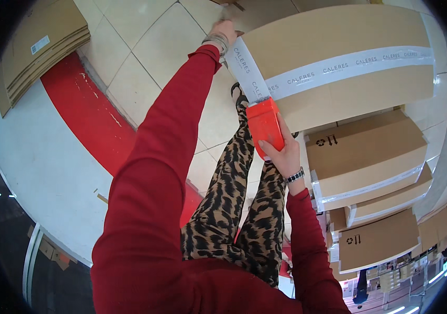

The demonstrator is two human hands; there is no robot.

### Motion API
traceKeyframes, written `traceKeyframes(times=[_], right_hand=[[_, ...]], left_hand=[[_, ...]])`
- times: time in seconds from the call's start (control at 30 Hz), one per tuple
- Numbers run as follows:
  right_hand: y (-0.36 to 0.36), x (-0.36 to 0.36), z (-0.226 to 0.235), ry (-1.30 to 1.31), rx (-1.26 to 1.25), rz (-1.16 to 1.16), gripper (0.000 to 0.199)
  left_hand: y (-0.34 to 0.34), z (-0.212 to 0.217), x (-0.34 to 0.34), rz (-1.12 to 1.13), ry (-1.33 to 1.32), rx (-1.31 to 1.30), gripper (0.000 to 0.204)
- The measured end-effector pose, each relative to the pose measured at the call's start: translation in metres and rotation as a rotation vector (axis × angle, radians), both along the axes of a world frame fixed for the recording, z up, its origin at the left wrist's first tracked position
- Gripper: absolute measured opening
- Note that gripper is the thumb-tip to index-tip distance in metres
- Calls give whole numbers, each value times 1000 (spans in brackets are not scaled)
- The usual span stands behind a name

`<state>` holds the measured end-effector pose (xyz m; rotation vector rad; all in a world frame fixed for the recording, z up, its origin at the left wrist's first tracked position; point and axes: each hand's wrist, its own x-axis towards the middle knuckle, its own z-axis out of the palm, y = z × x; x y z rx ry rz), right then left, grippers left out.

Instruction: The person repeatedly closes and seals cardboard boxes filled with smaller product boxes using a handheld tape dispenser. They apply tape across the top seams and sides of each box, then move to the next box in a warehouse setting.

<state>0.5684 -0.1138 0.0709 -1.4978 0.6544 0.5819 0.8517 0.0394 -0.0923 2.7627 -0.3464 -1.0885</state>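
Observation:
A large brown cardboard box (pixel 338 31) lies in front of me, closed along its middle seam with a strip of white printed packing tape (pixel 333 68). Another white tape strip (pixel 248 70) runs along the box's left end, from its far corner to a red tape dispenser (pixel 265 128). My right hand (pixel 286 157) is wrapped round the dispenser, whose front edge is at the tape near the box's near-left corner. My left hand (pixel 226 32) is at the far-left corner, by the strip's far end. Its thumb points toward the box; its other fingers are blurred and partly hidden.
Several taped cardboard boxes (pixel 367 157) stand to the right, on the near side of the large box. A stack of flattened cardboard (pixel 45 47) lies far left, beside a red band (pixel 87 110) edging a white surface (pixel 40 152). Light floor tiles (pixel 155 57) surround my feet.

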Motion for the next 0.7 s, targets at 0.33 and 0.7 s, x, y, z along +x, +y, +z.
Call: traceKeyframes(times=[0.33,0.7], right_hand=[[-33,-68,3,-10,99,-128,72],[-36,-146,-71,210,157,-116,73]], left_hand=[[-71,21,-71,-218,-522,-9,68],[-45,21,-78,-40,-559,-113,72]])
